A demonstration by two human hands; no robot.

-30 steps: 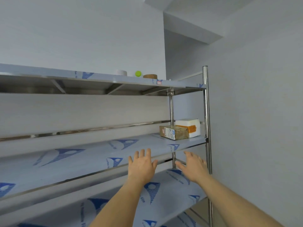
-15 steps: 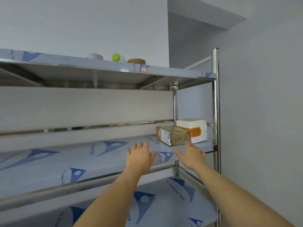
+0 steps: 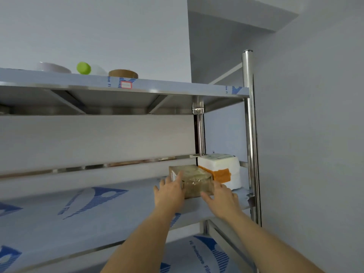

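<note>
– as the head view tilts up at the rack, what sits between the two hands?

– a brown parcel [image 3: 197, 180], a squat block wrapped in glossy, crinkled film, with a pale printed label on its left end. it lies at the right end of the middle shelf [image 3: 98, 213], a flat steel board under dull blue-printed protective film.

– and the left hand [image 3: 169, 194]?

– it is spread wide, with its fingers [image 3: 178, 177] straight and fanned against the parcel's near left corner. nothing is curled round the parcel.

– the right hand [image 3: 222, 200]?

– it is loose and flat too. its fingers [image 3: 217, 187] reach along the parcel's right front corner and hold nothing. motion blur hides whether they press on the wrap or only brush it.

– what's behind the parcel?

– a white parcel [image 3: 220, 168], taller, soft-edged and matt. it touches the brown one's far right side and has a strip of orange tape [image 3: 221, 175] across its front.

– and the frame?

– a round, polished steel post [image 3: 249, 134] stands just right of both parcels, close to the plain grey wall [image 3: 315, 134]. the top shelf [image 3: 157, 88] shows a folded sheet-metal underside with ribs.

– is anything on top?

– three things sit in a row. there is a shallow white bowl [image 3: 53, 67], something with a round lime-green end [image 3: 83, 67], and a flat brown tape roll [image 3: 123, 73]. the lower shelf [image 3: 197, 257] wears the same printed film.
</note>
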